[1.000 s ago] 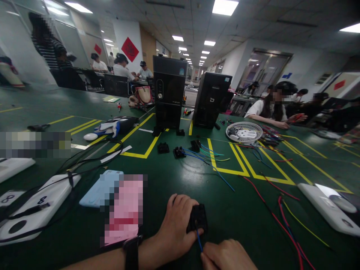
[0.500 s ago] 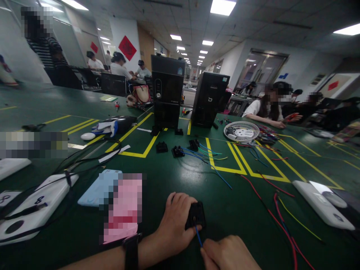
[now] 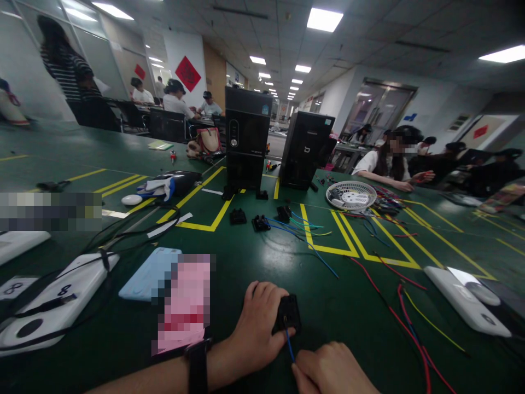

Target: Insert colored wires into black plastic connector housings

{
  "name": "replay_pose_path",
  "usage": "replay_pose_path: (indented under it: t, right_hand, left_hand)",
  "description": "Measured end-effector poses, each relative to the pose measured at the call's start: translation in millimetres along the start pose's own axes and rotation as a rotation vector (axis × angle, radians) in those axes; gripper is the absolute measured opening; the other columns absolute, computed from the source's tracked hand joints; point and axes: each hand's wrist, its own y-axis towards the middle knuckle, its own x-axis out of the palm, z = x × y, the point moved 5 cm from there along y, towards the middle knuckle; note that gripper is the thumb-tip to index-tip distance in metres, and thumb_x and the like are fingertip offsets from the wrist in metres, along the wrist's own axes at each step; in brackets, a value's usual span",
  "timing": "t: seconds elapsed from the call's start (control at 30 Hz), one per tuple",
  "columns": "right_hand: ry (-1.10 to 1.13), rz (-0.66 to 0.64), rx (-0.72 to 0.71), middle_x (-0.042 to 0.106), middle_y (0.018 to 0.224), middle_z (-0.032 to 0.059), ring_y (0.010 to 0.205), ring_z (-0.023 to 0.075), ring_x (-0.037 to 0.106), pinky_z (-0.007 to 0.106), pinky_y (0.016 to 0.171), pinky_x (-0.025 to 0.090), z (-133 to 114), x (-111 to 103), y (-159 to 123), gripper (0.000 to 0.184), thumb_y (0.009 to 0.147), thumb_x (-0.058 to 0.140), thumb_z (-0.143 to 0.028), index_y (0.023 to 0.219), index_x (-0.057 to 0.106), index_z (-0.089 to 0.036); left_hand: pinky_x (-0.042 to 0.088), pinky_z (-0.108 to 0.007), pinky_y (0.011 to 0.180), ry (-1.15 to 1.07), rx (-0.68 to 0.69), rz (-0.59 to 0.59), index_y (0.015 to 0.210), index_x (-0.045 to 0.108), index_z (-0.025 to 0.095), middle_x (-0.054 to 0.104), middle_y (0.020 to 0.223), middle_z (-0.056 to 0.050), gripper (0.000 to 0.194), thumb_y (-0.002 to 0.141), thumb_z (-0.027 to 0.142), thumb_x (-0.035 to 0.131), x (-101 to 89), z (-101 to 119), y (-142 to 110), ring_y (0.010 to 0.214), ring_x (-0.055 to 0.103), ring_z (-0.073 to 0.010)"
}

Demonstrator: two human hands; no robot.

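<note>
On the green tabletop, my left hand [image 3: 262, 320] grips a small black plastic block [image 3: 290, 313] from its left side, thumb at the near edge and fingers over the far one. A blue wire [image 3: 289, 346] runs from an opening in the block's face down to my right hand [image 3: 328, 368]. The thumb and index finger of that hand pinch the wire close to the block. Whether the wire's end is fixed inside the block I cannot tell.
Ahead lie several similar black blocks [image 3: 261, 222], some with wires attached. Two black computer towers [image 3: 248, 145] stand behind them. Red wires [image 3: 404, 317] and a white device [image 3: 463, 301] are on the right. A blue case [image 3: 150, 273] lies left, and a white basket [image 3: 351, 196] sits further back.
Both hands keep their hold on the black block and the blue wire, almost unmoved. The camera view has shifted slightly. The person across the table has moved a hand a little.
</note>
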Motion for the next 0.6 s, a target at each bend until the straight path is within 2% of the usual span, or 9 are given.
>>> replay_pose_path:
  t: [0.13,0.2,0.33,0.43,0.6]
  right_hand:
    - [0.489,0.119,-0.018,0.054,0.050,-0.0004,0.047,0.0091,0.052,0.021,0.044,0.023,9,-16,-8,0.038,0.091,0.036,-0.022,0.059,0.056,-0.016]
    - [0.636,0.090,-0.041,0.046,0.049,-0.0029,0.047,0.0079,0.045,0.019,0.045,0.025,9,-14,-9,0.036,0.089,0.036,-0.021,0.057,0.052,-0.017]
    - [0.550,-0.033,-0.010,0.032,0.047,-0.0059,0.042,0.0071,0.029,0.022,0.042,0.017,9,6,-4,0.030,0.083,0.044,-0.016,0.053,0.038,-0.019]
    - [0.505,-0.027,0.020,0.025,0.047,-0.0069,0.041,0.0071,0.024,0.025,0.043,0.013,8,12,1,0.031,0.077,0.048,-0.013,0.051,0.031,-0.019]
    - [0.859,0.064,0.030,0.030,0.045,-0.0060,0.044,0.0095,0.032,0.022,0.043,0.021,6,-9,-1,0.030,0.084,0.034,-0.023,0.054,0.037,-0.021]
  left_hand:
    - [0.022,-0.047,0.104,-0.002,0.009,0.013,0.107,0.052,0.023,0.056,0.108,-0.002,0.042,0.069,0.019,0.070,-0.9,1,-1,0.106,0.047,-0.0259]
    - [0.021,-0.047,0.104,-0.006,0.010,0.021,0.107,0.052,0.024,0.057,0.108,-0.002,0.042,0.069,0.019,0.070,-1.6,1,-1,0.106,0.047,-0.0257]
    - [0.021,-0.046,0.105,-0.024,-0.001,0.008,0.107,0.052,0.025,0.057,0.110,-0.001,0.043,0.069,0.021,0.072,-1.6,1,0,0.108,0.046,-0.0255]
    - [0.020,-0.046,0.105,-0.027,0.004,0.006,0.109,0.052,0.025,0.056,0.111,-0.001,0.045,0.069,0.020,0.072,-1.2,0,0,0.109,0.046,-0.0252]
    - [0.020,-0.045,0.105,-0.004,0.014,0.020,0.107,0.052,0.023,0.057,0.109,-0.002,0.041,0.070,0.020,0.069,-0.1,-1,0,0.107,0.046,-0.0248]
